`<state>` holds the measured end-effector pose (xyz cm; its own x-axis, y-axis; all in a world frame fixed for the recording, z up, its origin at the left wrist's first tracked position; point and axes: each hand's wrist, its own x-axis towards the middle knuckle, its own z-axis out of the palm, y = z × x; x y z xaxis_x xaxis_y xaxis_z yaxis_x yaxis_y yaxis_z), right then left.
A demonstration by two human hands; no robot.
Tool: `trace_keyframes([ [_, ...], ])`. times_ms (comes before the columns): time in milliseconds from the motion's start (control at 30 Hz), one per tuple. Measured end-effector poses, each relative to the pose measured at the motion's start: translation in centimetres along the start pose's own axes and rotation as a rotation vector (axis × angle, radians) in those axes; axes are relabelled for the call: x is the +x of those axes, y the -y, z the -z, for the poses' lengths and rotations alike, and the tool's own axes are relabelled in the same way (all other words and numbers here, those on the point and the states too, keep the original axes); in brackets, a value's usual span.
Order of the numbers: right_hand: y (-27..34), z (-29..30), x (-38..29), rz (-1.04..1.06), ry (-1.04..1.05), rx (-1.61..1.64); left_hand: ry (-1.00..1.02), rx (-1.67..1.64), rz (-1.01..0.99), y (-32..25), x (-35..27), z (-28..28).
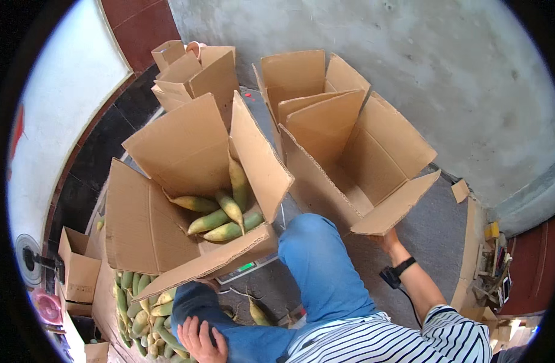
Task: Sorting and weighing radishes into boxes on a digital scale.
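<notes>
My left hand (201, 339) rests on my left thigh with its fingers a little apart, holding nothing. Touching the near side of an open cardboard box (318, 177) is my right hand (387, 241); its fingers are partly hidden beneath the near flap, so their grip cannot be made out. Nothing shows in the visible inside of that box. To its left stands another open cardboard box (177, 145) with several green radishes (223, 218) lying in it. Under this box a scale (246, 267) shows a lit green display.
A heap of green radishes (143, 313) lies at lower left. One loose radish (258, 314) is between my legs. More open cartons (293, 72) stand by the concrete wall (395, 50). Smaller cartons (200, 72) and a fan (28, 261) are on the left.
</notes>
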<state>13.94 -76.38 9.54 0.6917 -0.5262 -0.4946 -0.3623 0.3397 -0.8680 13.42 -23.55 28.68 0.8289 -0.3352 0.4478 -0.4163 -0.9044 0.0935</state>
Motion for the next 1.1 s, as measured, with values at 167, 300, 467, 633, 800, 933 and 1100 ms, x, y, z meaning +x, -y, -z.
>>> trace_keyframes([
  [167, 1.4, -2.7, 8.5, 0.088, 0.046, 0.312, -0.007, -0.003, 0.040, 0.2, -0.4, 0.5],
  [300, 5.1, -6.5, 13.5, -0.141, -0.106, 0.447, -0.010, 0.036, 0.060, 0.8, -0.5, 1.1],
  [467, 10.4, -8.6, 21.6, -0.128, -0.231, 0.525, 0.017, 0.028, 0.054, 0.8, -0.4, 0.4],
  [633, 7.8, -5.8, 23.0, -0.110, -0.044, 0.489, 0.024, 0.045, 0.089, 0.4, -1.0, 0.5],
  [800, 2.1, -3.3, 22.7, -0.073, 0.040, 0.464, 0.054, 0.023, 0.087, 1.1, -1.6, -0.6],
  [933, -3.1, -6.8, 15.3, -0.334, 0.272, 0.091, 0.035, 0.000, 0.124, 0.8, -0.6, 0.3],
  [1100, 1.8, -9.8, 3.2, -0.170, 0.445, -0.098, -0.115, -0.021, 0.162, 0.8, -2.0, 0.3],
])
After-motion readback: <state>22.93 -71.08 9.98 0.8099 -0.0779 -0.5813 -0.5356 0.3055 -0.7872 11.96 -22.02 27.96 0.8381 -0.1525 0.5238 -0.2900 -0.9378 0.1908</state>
